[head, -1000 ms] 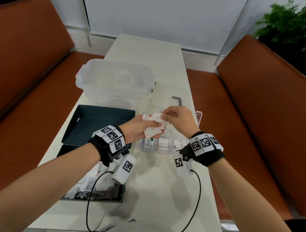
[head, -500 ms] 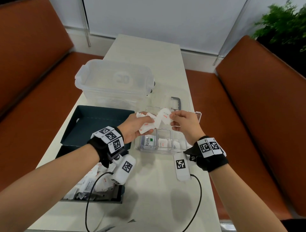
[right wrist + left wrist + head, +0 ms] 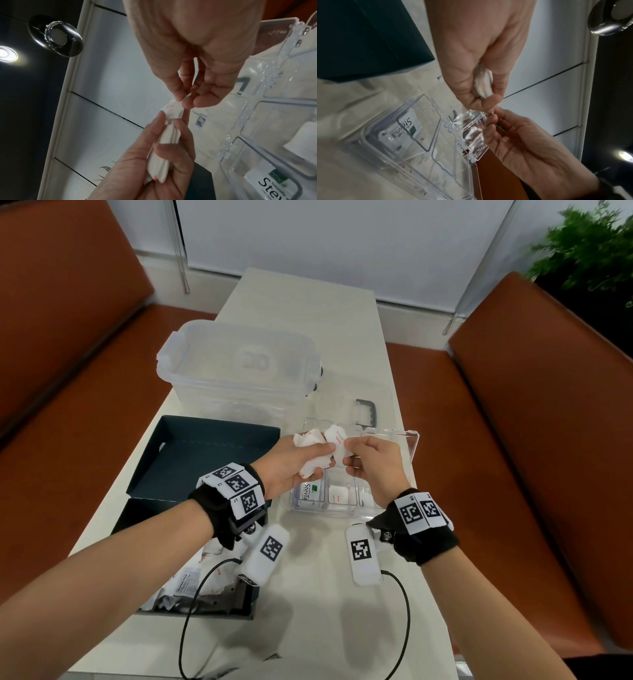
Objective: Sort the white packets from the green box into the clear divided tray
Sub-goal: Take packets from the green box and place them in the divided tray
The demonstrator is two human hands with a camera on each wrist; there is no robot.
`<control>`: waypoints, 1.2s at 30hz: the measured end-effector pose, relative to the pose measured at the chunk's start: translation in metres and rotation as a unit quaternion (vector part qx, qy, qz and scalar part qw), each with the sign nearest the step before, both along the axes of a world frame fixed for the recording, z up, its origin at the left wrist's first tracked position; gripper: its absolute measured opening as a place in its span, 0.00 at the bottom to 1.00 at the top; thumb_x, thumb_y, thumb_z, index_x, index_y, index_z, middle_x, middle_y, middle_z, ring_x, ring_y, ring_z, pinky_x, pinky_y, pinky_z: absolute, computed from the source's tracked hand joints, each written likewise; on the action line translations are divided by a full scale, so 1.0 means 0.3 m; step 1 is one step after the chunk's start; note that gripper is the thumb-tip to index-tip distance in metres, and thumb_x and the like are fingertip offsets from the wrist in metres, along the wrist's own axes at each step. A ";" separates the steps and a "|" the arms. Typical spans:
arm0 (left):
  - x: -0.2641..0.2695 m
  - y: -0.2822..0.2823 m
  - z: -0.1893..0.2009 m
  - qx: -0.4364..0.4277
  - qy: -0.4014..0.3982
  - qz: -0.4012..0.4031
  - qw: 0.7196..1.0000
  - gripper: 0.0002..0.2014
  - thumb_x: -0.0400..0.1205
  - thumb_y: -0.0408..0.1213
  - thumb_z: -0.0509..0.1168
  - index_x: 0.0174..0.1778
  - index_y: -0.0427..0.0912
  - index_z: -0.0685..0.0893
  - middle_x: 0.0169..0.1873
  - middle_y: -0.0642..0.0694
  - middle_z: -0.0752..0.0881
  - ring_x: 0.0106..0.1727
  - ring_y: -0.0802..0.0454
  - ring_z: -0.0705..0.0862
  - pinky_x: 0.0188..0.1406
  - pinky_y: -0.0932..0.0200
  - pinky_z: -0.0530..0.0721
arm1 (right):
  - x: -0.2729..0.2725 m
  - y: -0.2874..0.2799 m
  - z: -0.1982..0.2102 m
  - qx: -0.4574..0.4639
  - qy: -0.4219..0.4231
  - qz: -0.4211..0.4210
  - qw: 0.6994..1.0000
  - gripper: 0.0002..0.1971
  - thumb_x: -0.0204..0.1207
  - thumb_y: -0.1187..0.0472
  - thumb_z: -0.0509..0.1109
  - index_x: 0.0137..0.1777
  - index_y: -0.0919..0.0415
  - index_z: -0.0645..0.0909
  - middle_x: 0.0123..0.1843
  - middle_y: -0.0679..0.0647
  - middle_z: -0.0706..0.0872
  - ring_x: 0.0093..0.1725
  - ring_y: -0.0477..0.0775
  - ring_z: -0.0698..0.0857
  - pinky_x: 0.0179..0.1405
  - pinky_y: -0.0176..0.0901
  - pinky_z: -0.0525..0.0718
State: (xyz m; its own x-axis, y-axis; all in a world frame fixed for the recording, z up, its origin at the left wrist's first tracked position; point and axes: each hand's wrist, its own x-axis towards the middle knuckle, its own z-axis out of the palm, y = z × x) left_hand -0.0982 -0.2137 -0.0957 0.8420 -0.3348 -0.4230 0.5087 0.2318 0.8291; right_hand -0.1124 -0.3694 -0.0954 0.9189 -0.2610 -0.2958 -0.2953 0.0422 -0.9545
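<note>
My left hand (image 3: 291, 467) grips bunch of packets (image 3: 313, 453), above tray (image 3: 412, 450) far cells. My right hand (image 3: 371, 462) pinches one packet (image 3: 337, 440) at bunch's 2 o'clock edge, long axis about 12–6. Tray right under both hands, free cells toward 6 o'clock of grip; right hand nearer. Box (image 3: 205, 453) at 9 o'clock, more packets in its near half. Hidden: packet count in bunch, which cells free under hands, whether pinched packet clear of bunch.
</note>
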 end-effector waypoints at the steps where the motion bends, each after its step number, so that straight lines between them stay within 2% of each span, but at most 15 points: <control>1: 0.002 0.000 -0.004 0.011 -0.006 0.006 1.000 0.13 0.79 0.29 0.72 0.59 0.36 0.83 0.46 0.39 0.89 0.40 0.51 0.89 0.26 0.65 0.83 | -0.001 0.002 -0.001 -0.001 0.000 0.001 1.000 0.04 0.78 0.67 0.69 0.46 0.67 0.85 0.35 0.57 0.85 0.29 0.49 0.84 0.31 0.38 0.84; 7: 0.012 0.011 -0.025 0.034 -0.009 0.041 0.999 0.12 0.77 0.26 0.73 0.54 0.36 0.85 0.47 0.37 0.89 0.38 0.48 0.87 0.24 0.64 0.81 | 0.005 -0.008 0.001 -0.019 -0.007 -0.032 0.999 0.05 0.77 0.68 0.70 0.49 0.67 0.86 0.38 0.56 0.85 0.32 0.50 0.81 0.32 0.39 0.82; 12: 0.024 0.010 -0.039 0.057 -0.032 0.069 0.995 0.12 0.75 0.25 0.75 0.52 0.39 0.85 0.45 0.39 0.90 0.33 0.51 0.88 0.23 0.64 0.81 | 0.000 -0.010 0.016 0.029 -0.017 -0.051 0.998 0.04 0.78 0.71 0.66 0.47 0.68 0.83 0.35 0.60 0.83 0.30 0.51 0.82 0.31 0.39 0.84; 15: 0.031 0.006 -0.047 0.067 -0.046 0.085 0.993 0.11 0.74 0.24 0.75 0.48 0.41 0.85 0.41 0.41 0.90 0.31 0.52 0.88 0.22 0.64 0.81 | -0.008 0.003 0.014 0.055 -0.029 -0.037 0.997 0.03 0.78 0.73 0.66 0.48 0.71 0.80 0.40 0.64 0.85 0.30 0.53 0.85 0.32 0.40 0.86; 19: 0.034 0.001 -0.054 0.068 -0.061 0.084 0.992 0.12 0.72 0.25 0.77 0.47 0.42 0.86 0.37 0.43 0.90 0.31 0.52 0.88 0.22 0.63 0.81 | -0.011 0.020 -0.004 0.019 -0.030 -0.046 0.998 0.06 0.76 0.71 0.68 0.50 0.74 0.80 0.37 0.64 0.86 0.29 0.54 0.89 0.31 0.41 0.87; 24: 0.026 -0.002 -0.051 0.092 -0.090 0.066 0.989 0.13 0.71 0.29 0.79 0.50 0.41 0.87 0.39 0.43 0.91 0.33 0.53 0.88 0.25 0.63 0.83 | -0.002 0.034 -0.017 0.006 -0.021 -0.053 0.998 0.05 0.75 0.69 0.69 0.48 0.71 0.79 0.33 0.61 0.86 0.27 0.52 0.88 0.29 0.40 0.86; 28: 0.024 -0.001 -0.049 0.104 -0.096 0.063 0.988 0.12 0.72 0.28 0.78 0.49 0.41 0.87 0.42 0.41 0.90 0.34 0.51 0.87 0.25 0.63 0.82 | -0.001 0.029 -0.018 -0.072 -0.013 -0.023 0.997 0.05 0.73 0.66 0.72 0.46 0.67 0.80 0.35 0.57 0.85 0.27 0.49 0.85 0.30 0.40 0.85; 30: 0.026 0.005 -0.049 0.120 -0.103 0.056 0.986 0.12 0.73 0.27 0.77 0.50 0.39 0.87 0.43 0.40 0.90 0.35 0.50 0.87 0.26 0.62 0.82 | 0.005 0.015 -0.012 -0.141 -0.020 -0.002 0.990 0.08 0.72 0.60 0.74 0.49 0.61 0.81 0.41 0.54 0.87 0.32 0.48 0.84 0.33 0.41 0.84; 32: 0.028 0.009 -0.051 0.137 -0.111 0.046 0.983 0.13 0.73 0.28 0.77 0.52 0.37 0.87 0.43 0.39 0.90 0.35 0.50 0.87 0.26 0.62 0.83 | 0.011 0.003 -0.003 -0.181 -0.034 0.027 0.982 0.09 0.73 0.56 0.75 0.52 0.55 0.83 0.41 0.51 0.88 0.34 0.47 0.85 0.33 0.39 0.83; 34: 0.029 0.010 -0.051 0.137 -0.113 0.043 0.983 0.12 0.73 0.29 0.77 0.52 0.38 0.87 0.41 0.40 0.90 0.34 0.51 0.88 0.25 0.62 0.83 | 0.014 -0.001 0.000 -0.195 -0.044 0.054 0.978 0.07 0.74 0.60 0.74 0.50 0.58 0.85 0.37 0.51 0.88 0.32 0.45 0.85 0.30 0.35 0.82; 36: 0.027 0.009 -0.049 0.120 -0.107 0.044 0.986 0.09 0.75 0.31 0.77 0.49 0.40 0.88 0.38 0.41 0.90 0.32 0.52 0.88 0.25 0.63 0.83 | 0.016 -0.006 -0.004 -0.176 -0.041 0.043 0.983 0.06 0.74 0.65 0.75 0.49 0.64 0.86 0.34 0.53 0.87 0.30 0.45 0.84 0.30 0.34 0.83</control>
